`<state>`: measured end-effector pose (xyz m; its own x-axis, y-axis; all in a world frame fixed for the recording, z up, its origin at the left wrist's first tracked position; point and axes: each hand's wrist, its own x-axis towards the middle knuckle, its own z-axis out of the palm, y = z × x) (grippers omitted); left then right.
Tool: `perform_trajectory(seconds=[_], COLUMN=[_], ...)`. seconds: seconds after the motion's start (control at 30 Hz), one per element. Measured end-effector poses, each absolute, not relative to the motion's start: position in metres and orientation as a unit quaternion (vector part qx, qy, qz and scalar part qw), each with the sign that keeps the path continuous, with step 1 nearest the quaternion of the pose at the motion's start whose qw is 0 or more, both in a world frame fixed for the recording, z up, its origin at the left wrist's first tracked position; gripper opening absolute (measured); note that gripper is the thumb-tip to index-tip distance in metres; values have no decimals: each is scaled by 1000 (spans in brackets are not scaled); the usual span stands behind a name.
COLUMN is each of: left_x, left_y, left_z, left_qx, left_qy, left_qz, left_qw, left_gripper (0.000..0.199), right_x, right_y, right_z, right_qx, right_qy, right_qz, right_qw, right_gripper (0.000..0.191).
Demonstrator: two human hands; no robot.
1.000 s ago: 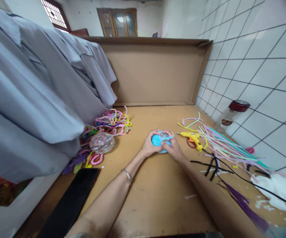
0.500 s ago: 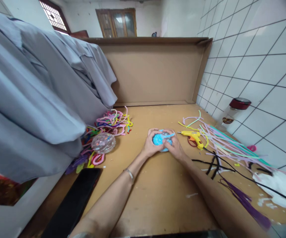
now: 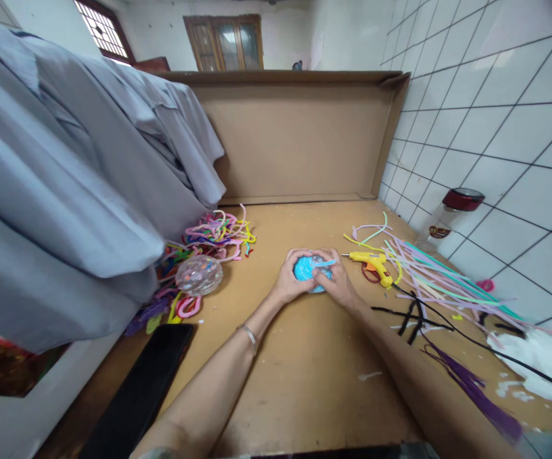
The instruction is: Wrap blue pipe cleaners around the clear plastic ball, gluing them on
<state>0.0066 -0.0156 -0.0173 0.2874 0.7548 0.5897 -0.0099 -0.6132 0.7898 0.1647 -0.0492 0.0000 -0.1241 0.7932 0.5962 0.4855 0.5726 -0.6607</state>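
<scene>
Both hands hold a round clear piece covered in coiled blue pipe cleaner [image 3: 305, 269], low over the middle of the table. My left hand [image 3: 290, 280] wraps round its left side. My right hand [image 3: 336, 280] grips the right side, its thumb pressing on the face of the coil near a loose light-blue end [image 3: 324, 262]. The fingertips behind the piece are partly hidden. To the right of my right hand lies a yellow glue gun [image 3: 369, 261], its nozzle pointing at the hand.
Left stands a clear faceted ball [image 3: 199, 275] beside a heap of coloured pipe cleaners [image 3: 218, 229]. A black phone [image 3: 146, 382] lies nearer. Right are long pastel pipe cleaners [image 3: 429, 274], black pieces [image 3: 414, 315], a purple tassel [image 3: 481, 389], a cable and a red-lidded jar [image 3: 448, 220].
Hardly anything differs. Both hands keep their hold on the blue coiled piece, with only a very slight shift of the left hand.
</scene>
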Motion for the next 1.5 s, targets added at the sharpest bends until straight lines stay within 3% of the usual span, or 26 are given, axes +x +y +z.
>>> perform_trajectory(seconds=[0.17,0.63,0.93,1.33,1.5], left_x=[8,10,13,13,14], left_y=[-17,-24,-25,-27,-26], left_z=[-18,-10,-10,-10,-11], left_qx=[691,691,694,689,688], left_qy=[297,293,296,290,297], left_qz=[530,519,521,522,522], left_qw=[392,409,399,410,408], left_gripper=[65,57,55,56,58], right_x=[163,162,161,160,159], right_y=[-50,-55,-55,-55,-55], right_z=[-4,5,-2,2,1], right_qx=[-434,-442,-451,-446,-444], right_qy=[-727,-753,-705,-727,-716], right_qz=[148,96,121,119,115], right_qw=[510,477,533,508,527], right_gripper=[35,35,37,27,31])
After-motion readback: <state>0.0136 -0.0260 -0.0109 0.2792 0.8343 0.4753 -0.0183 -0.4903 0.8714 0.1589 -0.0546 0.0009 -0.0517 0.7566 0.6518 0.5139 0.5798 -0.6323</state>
